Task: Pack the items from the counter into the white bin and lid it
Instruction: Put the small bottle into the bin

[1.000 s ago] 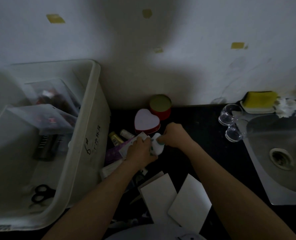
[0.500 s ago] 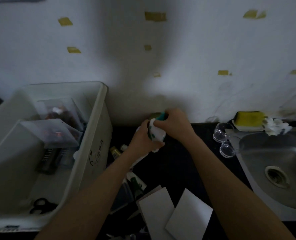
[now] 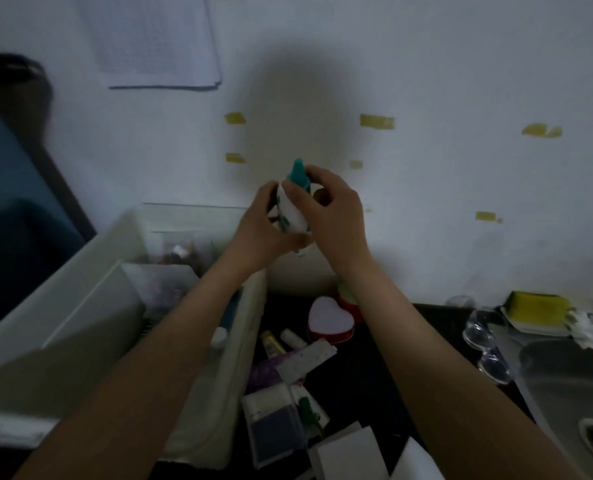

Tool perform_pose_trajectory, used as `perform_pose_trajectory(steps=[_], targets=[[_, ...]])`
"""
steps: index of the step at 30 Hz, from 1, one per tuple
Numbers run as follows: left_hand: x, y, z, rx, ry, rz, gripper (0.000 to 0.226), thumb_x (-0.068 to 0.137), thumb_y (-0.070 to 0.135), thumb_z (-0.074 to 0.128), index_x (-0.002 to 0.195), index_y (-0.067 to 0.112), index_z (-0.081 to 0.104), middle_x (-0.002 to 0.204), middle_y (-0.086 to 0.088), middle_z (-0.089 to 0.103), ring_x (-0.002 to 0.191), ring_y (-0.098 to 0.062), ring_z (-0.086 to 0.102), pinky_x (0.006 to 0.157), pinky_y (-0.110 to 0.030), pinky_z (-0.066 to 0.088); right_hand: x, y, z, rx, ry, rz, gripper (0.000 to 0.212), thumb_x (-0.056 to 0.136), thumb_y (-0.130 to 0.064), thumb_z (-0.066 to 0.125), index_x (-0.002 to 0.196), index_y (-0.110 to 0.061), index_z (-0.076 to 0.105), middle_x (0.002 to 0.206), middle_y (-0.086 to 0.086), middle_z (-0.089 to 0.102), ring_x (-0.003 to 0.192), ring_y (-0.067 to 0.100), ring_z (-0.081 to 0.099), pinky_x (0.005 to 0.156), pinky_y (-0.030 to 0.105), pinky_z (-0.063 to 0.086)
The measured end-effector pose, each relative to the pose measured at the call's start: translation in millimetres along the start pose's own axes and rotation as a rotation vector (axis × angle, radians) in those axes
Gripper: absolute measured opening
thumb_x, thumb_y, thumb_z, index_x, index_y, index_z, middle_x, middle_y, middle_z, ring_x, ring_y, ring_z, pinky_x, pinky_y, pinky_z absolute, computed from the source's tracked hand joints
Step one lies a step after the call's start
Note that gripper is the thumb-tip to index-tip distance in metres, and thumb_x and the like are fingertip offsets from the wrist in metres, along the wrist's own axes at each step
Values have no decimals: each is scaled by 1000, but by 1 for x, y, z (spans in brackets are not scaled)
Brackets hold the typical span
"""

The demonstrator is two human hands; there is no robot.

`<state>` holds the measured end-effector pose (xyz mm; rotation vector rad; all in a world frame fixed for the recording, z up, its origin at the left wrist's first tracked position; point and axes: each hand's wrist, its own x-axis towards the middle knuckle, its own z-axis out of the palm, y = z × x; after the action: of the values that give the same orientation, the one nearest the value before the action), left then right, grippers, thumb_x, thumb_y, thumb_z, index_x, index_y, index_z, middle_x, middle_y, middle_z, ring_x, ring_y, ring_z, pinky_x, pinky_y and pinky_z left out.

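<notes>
Both hands hold a small white bottle point(image 3: 293, 216) with a teal cap, raised in front of the wall above the bin's right rim. My left hand point(image 3: 258, 225) wraps its body from the left; my right hand point(image 3: 326, 209) pinches it near the cap. The white bin point(image 3: 90, 299) stands at the left, holding clear bags and dark items. On the dark counter lie a heart-shaped box point(image 3: 329, 318), a red round tin point(image 3: 348, 301), two small tubes point(image 3: 281, 341), a purple packet point(image 3: 265, 370), a flat pale strip point(image 3: 307, 360) and a clear case point(image 3: 276, 424).
White cards point(image 3: 352, 453) lie at the counter's front edge. Two clear glass cups point(image 3: 485, 341) stand beside the steel sink point(image 3: 572, 393) at right. A yellow sponge point(image 3: 537, 304) on a dish sits behind the sink. The wall rises directly behind the counter.
Both hands lifted the white bottle from the counter up in front of the wall and slightly left toward the bin. The view tilted upward.
</notes>
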<state>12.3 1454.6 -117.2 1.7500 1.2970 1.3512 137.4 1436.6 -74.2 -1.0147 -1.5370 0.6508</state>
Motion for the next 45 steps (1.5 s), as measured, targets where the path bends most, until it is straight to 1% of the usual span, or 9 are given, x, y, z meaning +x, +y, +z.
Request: perform_pose_trajectory(steps=[6, 9, 11, 16, 21, 24, 33, 38, 45], targets=[[-26, -36, -93, 75, -67, -163, 79, 49, 42, 83, 118, 39, 45, 109, 29, 58, 99, 18, 56, 67, 1, 46, -7, -19, 81, -22, -213, 31, 39, 87, -30, 62, 122, -13, 59, 117, 4, 63, 99, 17, 60, 88, 28, 50], [-48, -60, -133, 217, -248, -258, 72, 53, 37, 86, 107, 55, 42, 96, 39, 57, 91, 25, 54, 60, 4, 43, -17, -13, 117, -119, -381, 89, 26, 87, -28, 63, 102, -7, 67, 92, 4, 67, 81, 14, 60, 67, 7, 44], [-63, -77, -154, 254, -338, -318, 73, 57, 32, 86, 106, 58, 38, 93, 38, 55, 88, 30, 51, 58, 6, 41, -23, -7, 140, -156, -491, 165, 23, 86, -28, 64, 89, -5, 67, 80, 6, 66, 72, 13, 59, 59, 12, 43], [-84, -120, -179, 267, -535, -399, 68, 62, 26, 84, 103, 57, 40, 99, 35, 49, 87, 31, 48, 61, 9, 38, -32, 15, 184, -348, -705, 269, 26, 83, -30, 68, 84, -4, 67, 83, 13, 70, 76, 22, 67, 72, 34, 56], [-102, -169, -162, 337, -765, -520, 85, 63, 35, 84, 129, 41, 32, 117, 21, 49, 93, 6, 53, 74, -7, 52, -49, 48, 214, -720, -896, 291, 38, 81, -35, 68, 55, -19, 46, 56, -3, 46, 50, 6, 43, 46, 17, 34], [-112, -187, -147, 387, -904, -659, 91, 64, 39, 83, 138, 35, 30, 133, 5, 47, 102, -11, 55, 79, -32, 59, -63, 70, 221, -766, -930, 323, 36, 80, -31, 70, 58, -22, 44, 57, -6, 44, 51, 5, 41, 46, 18, 33], [-124, -210, -128, 410, -910, -655, 106, 69, 39, 79, 146, 37, 7, 143, 1, 38, 103, -13, 48, 62, -27, 57, -72, 86, 233, -987, -1029, 333, 18, 88, -25, 59, 79, -11, 53, 65, -1, 44, 62, 15, 46, 62, 31, 39], [-119, -212, -132, 511, -977, -643, 85, 79, 39, 70, 147, 25, 20, 140, -6, 43, 111, -24, 54, 83, -41, 57, -80, 86, 233, -1061, -1036, 283, 11, 92, -21, 53, 84, -13, 50, 75, 2, 44, 77, 21, 44, 75, 34, 31], [-117, -209, -132, 652, -1090, -633, 70, 86, 44, 60, 144, 17, 29, 141, -11, 45, 114, -26, 55, 92, -39, 51, -79, 89, 233, -1124, -1103, 253, 11, 89, -23, 57, 87, -16, 48, 73, 0, 43, 83, 23, 49, 75, 36, 34]])
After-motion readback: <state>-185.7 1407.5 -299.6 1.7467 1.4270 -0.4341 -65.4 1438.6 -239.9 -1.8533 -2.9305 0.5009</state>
